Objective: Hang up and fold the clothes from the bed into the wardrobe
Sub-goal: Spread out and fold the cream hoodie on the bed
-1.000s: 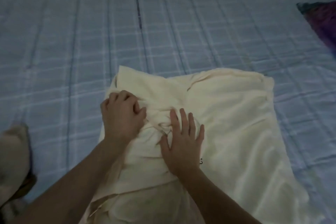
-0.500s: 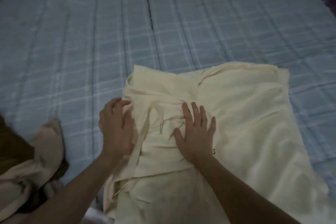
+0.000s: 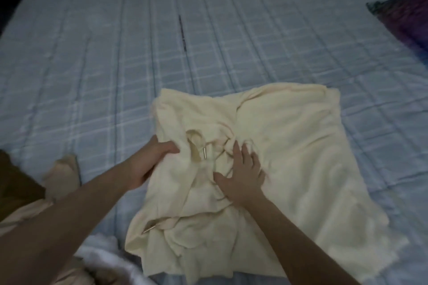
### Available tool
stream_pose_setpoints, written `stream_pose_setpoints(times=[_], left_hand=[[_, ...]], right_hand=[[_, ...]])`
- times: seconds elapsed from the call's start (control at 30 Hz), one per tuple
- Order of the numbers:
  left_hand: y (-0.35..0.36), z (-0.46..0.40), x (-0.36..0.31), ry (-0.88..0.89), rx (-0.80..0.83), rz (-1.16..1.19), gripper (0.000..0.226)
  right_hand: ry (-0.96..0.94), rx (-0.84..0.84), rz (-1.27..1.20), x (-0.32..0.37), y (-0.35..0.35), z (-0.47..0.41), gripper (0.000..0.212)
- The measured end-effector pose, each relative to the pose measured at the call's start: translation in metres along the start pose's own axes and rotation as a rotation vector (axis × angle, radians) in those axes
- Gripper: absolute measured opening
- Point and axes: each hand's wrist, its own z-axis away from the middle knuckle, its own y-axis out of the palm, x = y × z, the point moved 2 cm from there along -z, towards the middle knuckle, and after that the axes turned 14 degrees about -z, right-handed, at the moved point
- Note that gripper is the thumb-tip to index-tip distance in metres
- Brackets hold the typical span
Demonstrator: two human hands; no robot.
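a cream garment (image 3: pixel 289 146) lies rumpled on the bed (image 3: pixel 115 65), towards its near edge. the left hand (image 3: pixel 148 162) grips the garment's left border, thumb curled over the fold. the right hand (image 3: pixel 243 178) lies flat on the bunched middle, fingers spread. beige clothes (image 3: pixel 62 173) are heaped at the near left corner.

No legible text — garment, bedding unmarked
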Motion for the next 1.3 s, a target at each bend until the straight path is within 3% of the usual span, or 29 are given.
stream_pose_setpoints(times=[0.07,0.17,0.23,0.3,0.37,0.53,0.7,0.77,0.83,0.9,0.93,1.0,1.07,1.17,1.3], left_hand=[[0.022,0.006,-0.027,0.03,-0.142,0.064,0.06],[0.06,0.015,-0.064,0.103,-0.309,-0.018,0.051],[0.093,0.02,-0.085,0.178,-0.349,-0.19,0.058],[0.128,0.021,-0.102,0.25,-0.376,-0.34,0.062],[0.158,0.018,-0.116,0.309,-0.382,-0.442,0.059],[0.23,0.009,-0.143,0.431,-0.342,-0.52,0.054],[0.323,-0.025,-0.142,0.393,-0.246,-0.553,0.055],[0.353,-0.049,-0.126,0.26,-0.079,-0.527,0.067],[0.367,-0.068,-0.112,0.195,0.048,-0.6,0.062],[0.358,-0.075,-0.113,0.408,-0.045,-0.704,0.036],[0.348,-0.077,-0.116,0.571,-0.133,-0.719,0.029],[0.324,-0.083,-0.125,0.87,-0.278,-0.822,0.037],[0.301,-0.099,-0.131,1.049,-0.378,-1.023,0.045],[0.274,-0.127,-0.129,0.983,-0.456,-1.345,0.046],[0.262,-0.161,-0.111,0.622,-0.258,-1.469,0.06]], right_hand=[[0.068,0.017,-0.212,0.01,-0.02,0.004,0.098],[-0.094,-0.273,-0.516,0.024,-0.063,0.029,0.053],[-0.085,-0.187,-0.898,0.03,-0.083,0.043,0.031],[0.064,0.094,-1.348,0.024,-0.098,0.048,0.046],[0.18,0.187,-1.599,0.007,-0.114,0.048,0.064],[0.172,0.187,-1.745,-0.031,-0.16,0.06,0.078],[0.27,-0.065,-1.803,-0.092,-0.207,0.058,0.057],[0.401,-0.157,-1.697,-0.123,-0.225,0.061,0.068],[0.531,-0.208,-1.399,-0.153,-0.237,0.069,0.082],[0.551,-0.347,-0.942,-0.173,-0.242,0.08,0.074],[0.487,-0.451,-0.692,-0.173,-0.243,0.089,0.067],[0.204,-0.635,-0.253,-0.15,-0.242,0.104,0.056],[-0.09,-0.719,0.013,-0.116,-0.232,0.103,0.05],[-0.195,-0.562,0.155,-0.079,-0.198,0.075,0.057],[-0.13,-0.304,0.332,-0.126,-0.138,0.06,0.072]])
